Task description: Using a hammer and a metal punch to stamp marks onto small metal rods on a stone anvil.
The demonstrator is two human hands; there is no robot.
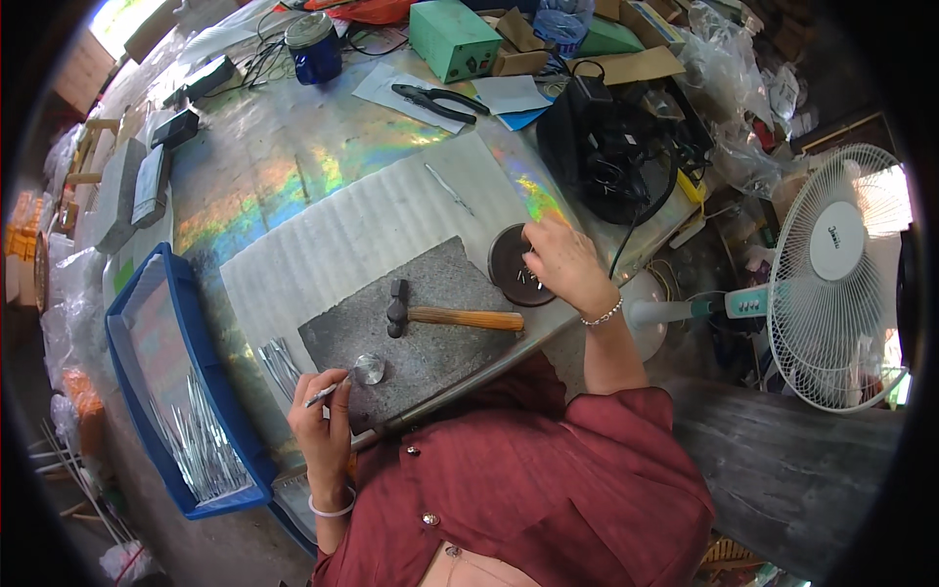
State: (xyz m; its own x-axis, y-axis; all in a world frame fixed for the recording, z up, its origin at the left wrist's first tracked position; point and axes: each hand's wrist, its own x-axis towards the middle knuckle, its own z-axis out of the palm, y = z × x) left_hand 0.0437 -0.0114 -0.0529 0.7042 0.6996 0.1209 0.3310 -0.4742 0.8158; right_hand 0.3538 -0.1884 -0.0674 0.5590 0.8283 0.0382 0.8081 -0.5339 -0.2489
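Observation:
My left hand [321,416], at the near left edge of a grey stone slab [445,279], is closed on a slim silver metal piece [323,393]. Close beside it on the slab sits a small round shiny metal block [369,369]. My right hand [569,262] dips its pinched fingertips into a round dark dish [508,249] that holds several tiny silver pins [528,278]. Whatever those fingers grip is too small to make out. Between my hands, a ball-peen hammer [460,317] with a wooden handle lies across the slab. Several similar slim metal pieces [279,364] lie left of it.
At the left, a blue plastic tray [186,342] contains many slim metal pieces [201,440]. One more silver piece [450,189] rests on the white foam sheet [391,196]. Farther back are pliers [435,101], a green box [452,41] and a black bag [606,147]. A fan [831,264] stands right.

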